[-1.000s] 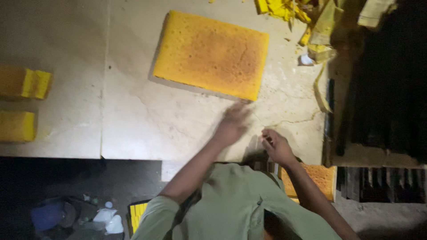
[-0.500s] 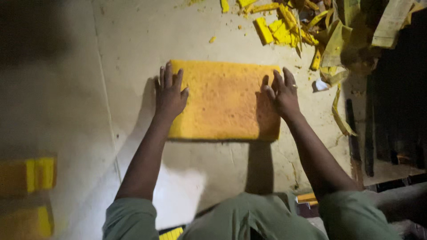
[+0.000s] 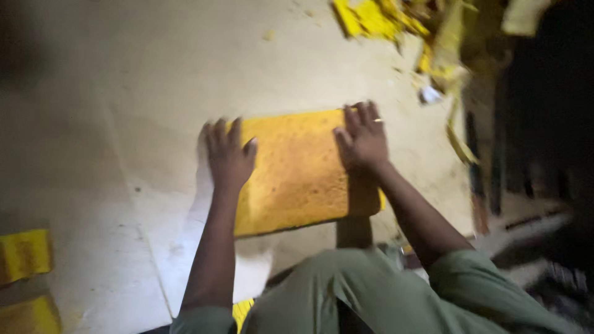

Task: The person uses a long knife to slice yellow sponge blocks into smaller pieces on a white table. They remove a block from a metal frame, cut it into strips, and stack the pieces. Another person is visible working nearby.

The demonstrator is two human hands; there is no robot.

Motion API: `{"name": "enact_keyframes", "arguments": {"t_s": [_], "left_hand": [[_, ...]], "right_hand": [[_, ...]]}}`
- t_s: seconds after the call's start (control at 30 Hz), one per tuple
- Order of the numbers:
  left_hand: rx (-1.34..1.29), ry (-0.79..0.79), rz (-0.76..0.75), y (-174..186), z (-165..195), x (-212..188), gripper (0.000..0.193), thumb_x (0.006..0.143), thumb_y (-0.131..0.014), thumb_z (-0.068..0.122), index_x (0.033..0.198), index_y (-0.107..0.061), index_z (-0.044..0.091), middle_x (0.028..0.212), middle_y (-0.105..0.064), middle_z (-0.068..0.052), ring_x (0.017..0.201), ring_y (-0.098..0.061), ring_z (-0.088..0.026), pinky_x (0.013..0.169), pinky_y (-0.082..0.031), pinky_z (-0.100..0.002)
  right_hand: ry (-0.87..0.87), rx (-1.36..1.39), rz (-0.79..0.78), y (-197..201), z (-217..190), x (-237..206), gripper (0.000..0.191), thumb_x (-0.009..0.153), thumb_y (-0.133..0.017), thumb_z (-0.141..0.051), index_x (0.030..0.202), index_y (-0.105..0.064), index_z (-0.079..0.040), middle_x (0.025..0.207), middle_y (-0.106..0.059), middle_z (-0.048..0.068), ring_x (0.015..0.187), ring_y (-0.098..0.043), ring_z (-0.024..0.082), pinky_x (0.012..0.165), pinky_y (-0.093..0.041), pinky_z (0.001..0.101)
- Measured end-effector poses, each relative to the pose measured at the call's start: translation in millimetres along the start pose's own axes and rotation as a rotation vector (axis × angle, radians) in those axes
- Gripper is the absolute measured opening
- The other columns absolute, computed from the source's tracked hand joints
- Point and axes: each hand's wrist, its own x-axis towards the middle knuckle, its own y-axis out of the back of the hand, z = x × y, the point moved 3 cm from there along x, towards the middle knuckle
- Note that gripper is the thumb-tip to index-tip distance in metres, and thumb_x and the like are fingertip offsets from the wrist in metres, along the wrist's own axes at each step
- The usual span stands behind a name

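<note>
A large rectangular yellow foam slab (image 3: 297, 173) lies flat on a pale stone floor (image 3: 124, 124). My left hand (image 3: 228, 153) presses flat on the slab's left edge, fingers spread and partly over the floor. Flat on the slab's right part rests my right hand (image 3: 364, 136), with a ring on one finger. Neither hand grips anything. The near edge of the slab comes close to my knees in green trousers (image 3: 371, 297).
A heap of yellow foam scraps (image 3: 383, 18) lies at the far right. Two small yellow foam blocks (image 3: 25, 253) sit at the lower left. Dark slatted objects (image 3: 495, 161) fill the right side, blurred.
The slab has come nearer to me and slid left. Both hands stay flat on it; one second ago they were off it, near my body.
</note>
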Motion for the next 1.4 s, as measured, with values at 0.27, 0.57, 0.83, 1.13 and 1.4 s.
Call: {"name": "enact_keyframes", "arguments": {"t_s": [0.27, 0.57, 0.83, 1.13, 1.4], "left_hand": [[0.079, 0.135, -0.088, 10.8, 49.0, -159.1, 0.061, 0.11, -0.052, 0.045, 0.16, -0.044, 0.011, 0.172, -0.028, -0.025, 0.158, -0.019, -0.054, 0.122, -0.02, -0.071], [0.227, 0.278, -0.114, 6.5, 152.3, -287.5, 0.072, 0.101, -0.056, 0.05, 0.164, -0.042, 0.019, 0.174, -0.022, -0.019, 0.159, -0.012, -0.049, 0.117, -0.012, -0.08], [0.066, 0.337, -0.163, 58.6, 116.8, -341.8, 0.104, 0.076, -0.081, 0.044, 0.161, -0.029, 0.018, 0.165, -0.016, -0.031, 0.151, -0.01, -0.053, 0.113, -0.018, -0.075], [-0.001, 0.212, -0.208, 43.9, 43.9, -330.5, 0.116, 0.071, -0.088, 0.03, 0.164, -0.021, 0.013, 0.166, -0.025, -0.023, 0.156, -0.02, -0.039, 0.121, -0.014, -0.068], [-0.086, 0.181, -0.265, 55.3, 35.7, -323.4, 0.117, 0.075, -0.087, 0.037, 0.165, -0.016, 0.015, 0.169, -0.018, -0.023, 0.159, -0.013, -0.039, 0.122, -0.009, -0.066]], "right_hand": [[0.017, 0.478, -0.023, 24.5, 84.3, -144.6, 0.059, 0.099, -0.066, -0.03, 0.148, -0.048, -0.001, 0.152, -0.042, 0.033, 0.14, -0.041, 0.05, 0.115, -0.035, 0.0521], [-0.406, -0.114, -0.128, 94.1, 279.0, -319.9, 0.033, 0.099, -0.063, -0.02, 0.128, -0.06, -0.004, 0.117, -0.063, 0.026, 0.112, -0.061, 0.045, 0.098, -0.051, 0.0552], [-0.593, 0.554, 0.081, 110.0, 240.9, -356.5, 0.055, 0.086, -0.059, -0.003, 0.14, -0.049, -0.002, 0.117, -0.061, 0.02, 0.085, -0.062, 0.03, 0.064, -0.05, 0.0455], [-0.336, 0.421, 0.36, 100.6, 65.3, -382.9, 0.036, 0.097, -0.054, -0.008, 0.131, -0.045, 0.0, 0.096, -0.062, 0.023, 0.079, -0.062, 0.039, 0.067, -0.051, 0.0486], [-0.157, 0.389, -0.115, -5.7, -98.0, -250.9, 0.053, 0.089, -0.058, -0.009, 0.135, -0.038, 0.01, 0.073, -0.066, 0.029, 0.069, -0.065, 0.049, 0.063, -0.051, 0.0599]]}}
